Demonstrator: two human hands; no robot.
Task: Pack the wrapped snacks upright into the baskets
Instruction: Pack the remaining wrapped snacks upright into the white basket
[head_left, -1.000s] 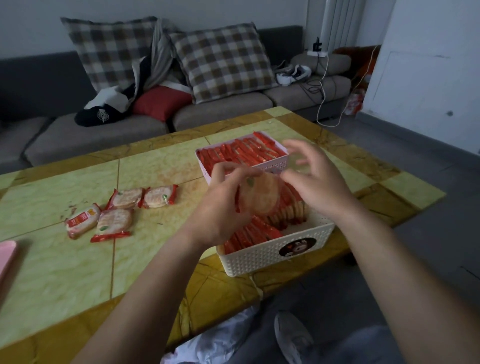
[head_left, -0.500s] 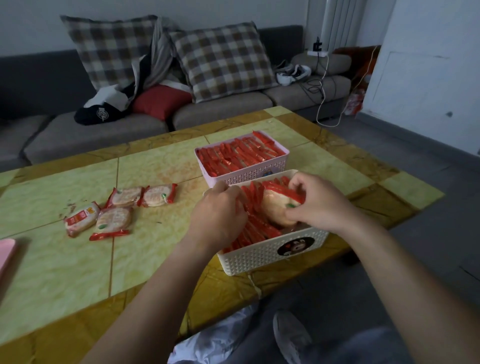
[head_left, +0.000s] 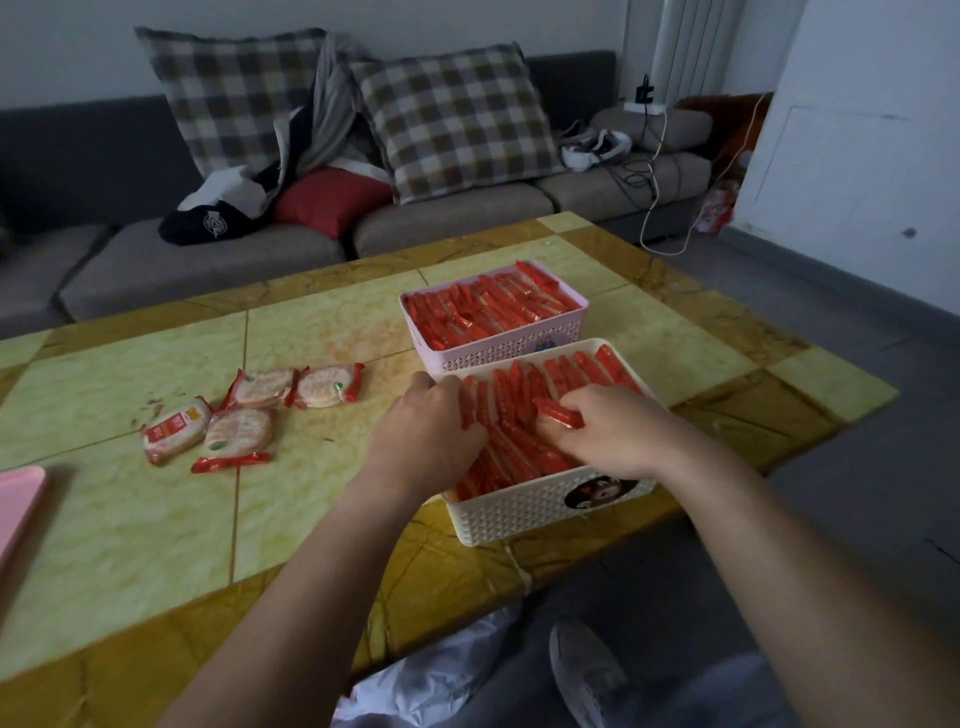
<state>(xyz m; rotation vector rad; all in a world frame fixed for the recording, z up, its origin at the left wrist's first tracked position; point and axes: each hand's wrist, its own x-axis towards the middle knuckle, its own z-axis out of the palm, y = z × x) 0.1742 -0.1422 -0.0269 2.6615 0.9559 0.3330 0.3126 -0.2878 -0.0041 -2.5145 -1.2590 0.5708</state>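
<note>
Seating one more snack in the near basket.

My right hand pinches the red top of a wrapped snack, wedged upright among the rows in the white basket. My left hand has bent fingers tucked into the packs beside it; gripping or only bracing, I cannot tell. Next, I reckon: push it level, let go, reach left. Four loose snacks lie flat on the table. Beyond, the pink basket looks full. Two baskets in all.
</note>
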